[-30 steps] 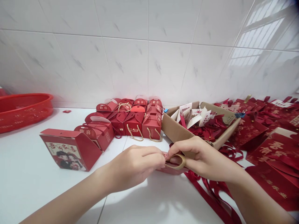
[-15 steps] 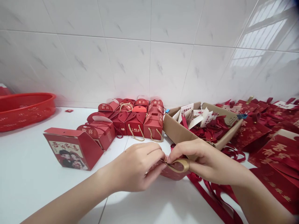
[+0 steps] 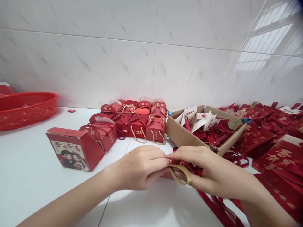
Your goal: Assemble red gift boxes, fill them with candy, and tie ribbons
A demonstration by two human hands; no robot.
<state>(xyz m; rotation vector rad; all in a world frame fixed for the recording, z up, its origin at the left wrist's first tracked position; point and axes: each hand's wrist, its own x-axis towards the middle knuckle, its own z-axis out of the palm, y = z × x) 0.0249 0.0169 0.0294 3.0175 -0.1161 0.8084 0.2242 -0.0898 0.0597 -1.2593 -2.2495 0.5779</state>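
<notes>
A small red gift box (image 3: 167,174) stands on the white tiled surface, mostly covered by both hands. My left hand (image 3: 144,168) is closed at its top, pinching the base of a gold ribbon (image 3: 187,176) there. The ribbon forms a loop that sticks out to the right. My right hand (image 3: 201,168) curls round this loop, thumb beside it and index fingertip reaching to the left fingers. What lies between the fingertips is hidden. To the left, a red box with a printed couple (image 3: 71,154) stands upright.
Rows of red handled boxes (image 3: 138,126) stand near the tiled wall. A cardboard box (image 3: 187,135) holds cards and dark red ribbons. Several red bags (image 3: 279,157) crowd the right, with loose ribbon (image 3: 217,208) in front. A red plastic basin (image 3: 28,113) sits far left.
My right hand has shifted slightly, its fingers now lying straighter over the box top. The gold loop hangs lower and faces forward more. The view has moved a little.
</notes>
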